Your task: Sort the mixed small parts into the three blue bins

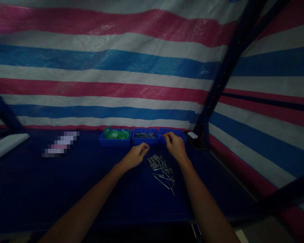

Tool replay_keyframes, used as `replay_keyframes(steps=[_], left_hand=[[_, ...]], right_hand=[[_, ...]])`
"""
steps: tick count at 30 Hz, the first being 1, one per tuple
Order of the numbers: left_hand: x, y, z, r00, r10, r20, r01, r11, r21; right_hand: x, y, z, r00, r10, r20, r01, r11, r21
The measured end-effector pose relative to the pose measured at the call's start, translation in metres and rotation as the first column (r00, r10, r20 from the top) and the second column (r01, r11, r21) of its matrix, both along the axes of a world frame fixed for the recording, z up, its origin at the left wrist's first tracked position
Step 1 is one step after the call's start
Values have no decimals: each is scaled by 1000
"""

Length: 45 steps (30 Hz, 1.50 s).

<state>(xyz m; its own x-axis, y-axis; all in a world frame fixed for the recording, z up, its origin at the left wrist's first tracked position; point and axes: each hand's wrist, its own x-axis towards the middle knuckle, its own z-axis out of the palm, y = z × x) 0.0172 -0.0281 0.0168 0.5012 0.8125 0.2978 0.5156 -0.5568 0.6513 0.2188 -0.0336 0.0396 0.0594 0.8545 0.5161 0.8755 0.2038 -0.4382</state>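
Note:
My right hand [175, 144] is raised in front of the right blue bin [181, 135], its thumb and index finger closed on what looks like a thin metal rod pointing left. Left of it, my left hand [136, 155] hovers over the table with the fingertips pinched together; whatever they hold is too small to make out. Between my forearms lies a pile of short grey metal cylinders [155, 162] and several thin metal rods [164, 179], some crossing each other. The middle blue bin [145, 141] contains small metal parts.
A left blue bin [115, 143] holds green plastic packets [114, 134]. A white case [192, 135] rests on a dark flat object near the frame post [205, 125]. A white object [8, 145] lies at far left on the blue table [66, 189]. Striped sheeting [103, 87] hangs behind.

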Motion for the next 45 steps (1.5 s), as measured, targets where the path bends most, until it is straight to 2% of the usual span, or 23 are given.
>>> replay_keyframes(steps=[2,3,5,7,9,11,14,17,21,24,26,27,29,31,35,37,40,43,45], left_hand=[[-6,-1,0,976,-156,-152,163,986,37],[-9,-1,1,954,-215,-211,228,973,39],[-12,-2,2,922,-268,-279,284,959,16],[-12,-2,3,915,-264,-306,275,961,-6],[-11,0,2,923,-238,-302,245,969,-16],[-10,3,1,948,-207,-242,204,978,-36],[-12,8,-2,990,-140,-13,137,985,-106],[-14,11,-1,973,-65,219,112,972,-209],[-10,10,1,941,4,340,119,933,-340],[-6,7,0,934,63,351,64,938,-340],[-5,5,-2,968,17,251,40,975,-219],[-5,4,-3,986,-40,165,62,990,-130],[-6,1,-4,985,-171,-28,172,985,18],[-8,-2,-4,955,-251,-161,262,963,55],[-9,-4,-2,937,-229,-264,250,967,50],[-9,-3,-2,934,-216,-285,241,969,55],[-7,-1,-4,951,-204,-231,216,976,26],[-8,5,-6,991,-133,1,133,990,-55],[-10,9,-6,982,-58,180,82,988,-127]], right_hand=[[16,6,0,963,-268,11,268,963,-18],[23,8,-2,939,-342,24,343,938,-51],[28,9,-6,928,-369,46,372,920,-120],[23,7,-11,959,-283,29,284,947,-152],[9,3,-13,992,-128,-14,125,982,-141],[-8,-3,-14,998,55,-42,-59,992,-113],[-30,-11,-14,955,295,-38,-297,950,-99],[-41,-18,-13,908,418,-17,-418,903,-101],[-42,-23,-10,907,420,20,-417,904,-93],[-38,-22,-3,924,380,44,-378,925,-46],[-34,-17,4,954,299,32,-300,953,32],[-32,-12,8,971,239,25,-241,968,73],[-29,-1,14,993,112,33,-115,987,111],[-24,9,16,997,8,71,-13,997,70],[-15,12,6,994,-69,89,78,993,-91],[-12,5,-2,998,-6,59,14,990,-138],[-13,-6,-8,982,187,-3,-184,965,-186],[-22,-11,-11,937,343,-72,-350,915,-202],[-29,-12,-11,906,412,-94,-423,886,-189]])
